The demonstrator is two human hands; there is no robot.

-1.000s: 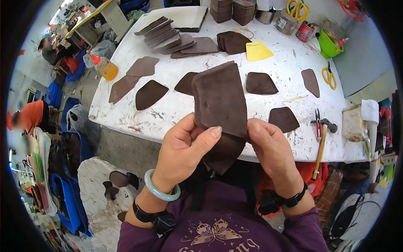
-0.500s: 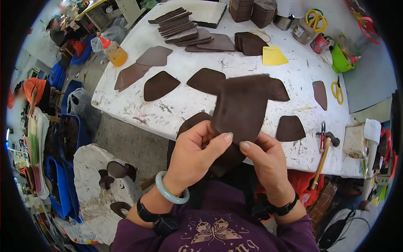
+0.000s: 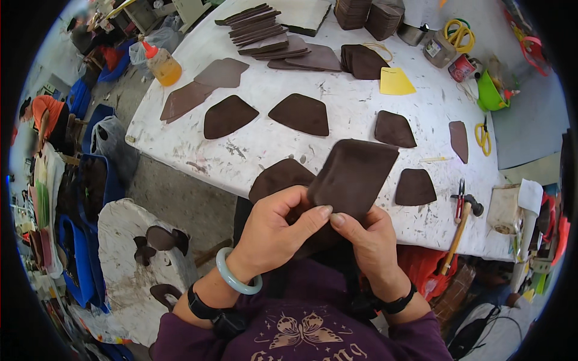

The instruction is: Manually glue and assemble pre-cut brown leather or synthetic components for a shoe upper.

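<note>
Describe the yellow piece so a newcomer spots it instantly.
On the white table, look past the left hand and right hand toward the far side, to a stack of overlapping dark brown pieces. At its lower right in the picture lies the yellow piece, flat and four-sided; its colour sets it apart from the brown neighbours.

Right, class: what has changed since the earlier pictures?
The held brown piece has tipped to the right; the right hand has moved in toward the left hand. Another brown piece now shows behind it. Both hands kept hold; hammer and yellow card stayed put.
</note>
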